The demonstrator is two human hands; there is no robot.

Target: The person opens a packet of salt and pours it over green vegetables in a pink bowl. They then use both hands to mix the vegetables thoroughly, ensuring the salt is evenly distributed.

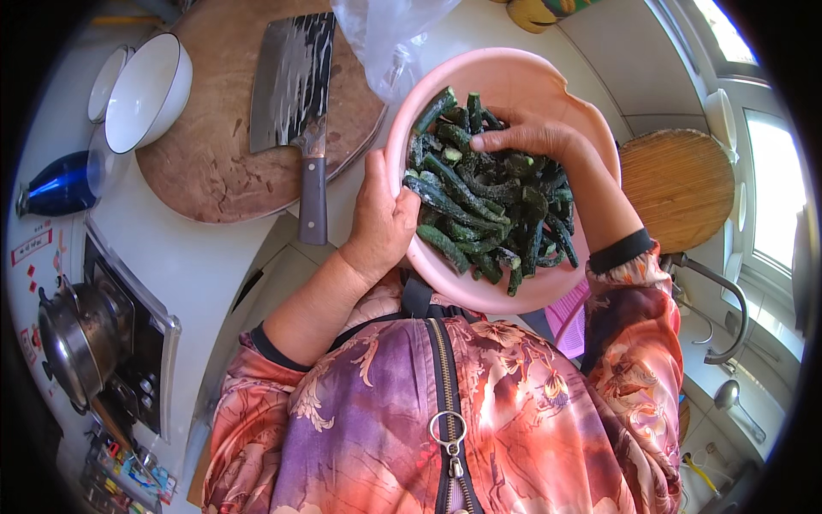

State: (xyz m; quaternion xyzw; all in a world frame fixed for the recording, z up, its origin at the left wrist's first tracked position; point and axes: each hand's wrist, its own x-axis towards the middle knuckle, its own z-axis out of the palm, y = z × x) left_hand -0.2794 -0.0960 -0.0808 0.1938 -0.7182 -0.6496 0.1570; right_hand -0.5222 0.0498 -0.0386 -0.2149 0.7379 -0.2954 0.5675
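Note:
A pink plastic basin point(443, 283) is tilted before my body, full of dark green cucumber pieces point(472, 193) dusted with white grains. My left hand point(382, 221) grips the basin's left rim, thumb along the outside and fingers curled over the edge. Inside, my right hand point(523, 135) lies on the upper part of the cucumber heap. Its thumb is stretched out over the pieces, while the other fingertips are partly hidden among them, so a hold on any piece cannot be made out.
A cleaver point(292, 90) lies on a round wooden chopping board point(212, 173), its handle overhanging. White bowls point(151, 96) and a blue bottle point(61, 183) stand left. A steel pot point(77, 347) sits on the stove. Plastic bag point(392, 38) lies behind; right are a wooden lid point(677, 189) and faucet point(732, 302).

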